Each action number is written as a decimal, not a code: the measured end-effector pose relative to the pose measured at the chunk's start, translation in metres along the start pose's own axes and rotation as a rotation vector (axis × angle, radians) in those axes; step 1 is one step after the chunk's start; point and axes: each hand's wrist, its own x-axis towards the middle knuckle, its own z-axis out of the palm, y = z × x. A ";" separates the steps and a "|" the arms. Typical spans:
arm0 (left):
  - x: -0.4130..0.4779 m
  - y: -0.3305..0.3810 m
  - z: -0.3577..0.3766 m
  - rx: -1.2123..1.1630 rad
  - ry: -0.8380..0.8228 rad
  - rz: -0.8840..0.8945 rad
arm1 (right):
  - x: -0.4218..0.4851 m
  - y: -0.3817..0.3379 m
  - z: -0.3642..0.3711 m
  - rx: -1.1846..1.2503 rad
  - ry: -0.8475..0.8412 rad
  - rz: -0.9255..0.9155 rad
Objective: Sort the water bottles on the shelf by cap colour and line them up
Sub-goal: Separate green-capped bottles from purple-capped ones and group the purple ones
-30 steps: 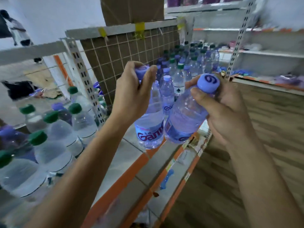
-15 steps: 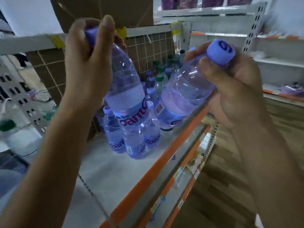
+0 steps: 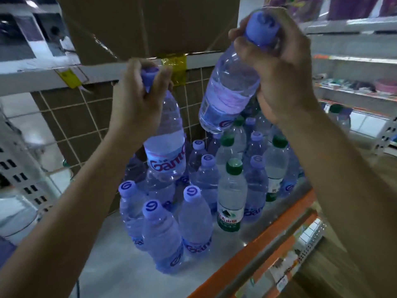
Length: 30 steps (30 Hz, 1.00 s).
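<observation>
My left hand (image 3: 137, 102) grips the neck of a purple-capped water bottle (image 3: 167, 147), which hangs upright above the shelf. My right hand (image 3: 279, 67) holds a second purple-capped bottle (image 3: 227, 91) by its cap and neck, tilted with its base down-left. Below both, a cluster of purple-capped bottles (image 3: 193, 218) stands on the white shelf (image 3: 120, 269), packed together. A green-capped bottle (image 3: 232, 194) stands among them, with other green-capped ones (image 3: 277, 160) behind it to the right.
A brown wire-grid panel (image 3: 71, 123) backs the shelf. A cardboard box (image 3: 150, 24) sits on the shelf above, close over my hands. The shelf's orange front edge (image 3: 268, 229) runs diagonally at right. More shelving (image 3: 354, 91) stands across the aisle.
The view has swung down and right onto the bottle cluster. Both hands, still gripping their bottles, now hover above that cluster, the left bottle hanging more upright than before.
</observation>
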 end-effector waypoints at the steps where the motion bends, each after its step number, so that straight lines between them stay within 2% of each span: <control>1: -0.001 -0.003 0.008 0.063 -0.039 -0.031 | 0.009 0.012 -0.003 -0.023 -0.026 0.023; 6: 0.001 -0.018 0.035 0.340 -0.229 -0.108 | 0.043 0.077 -0.014 0.047 -0.090 0.138; 11: 0.001 -0.025 0.044 0.462 -0.224 -0.258 | 0.054 0.135 -0.014 0.069 -0.166 0.270; 15: -0.007 -0.028 0.051 0.610 -0.318 -0.350 | 0.051 0.168 -0.004 0.023 -0.269 0.410; 21: -0.018 -0.029 0.063 0.714 -0.397 -0.471 | 0.042 0.189 0.006 -0.329 -0.509 0.594; 25: -0.025 -0.035 0.071 0.738 -0.415 -0.517 | 0.029 0.189 0.006 -0.639 -0.761 0.542; 30: -0.032 -0.042 0.078 0.802 -0.445 -0.518 | 0.023 0.194 0.010 -0.833 -0.819 0.585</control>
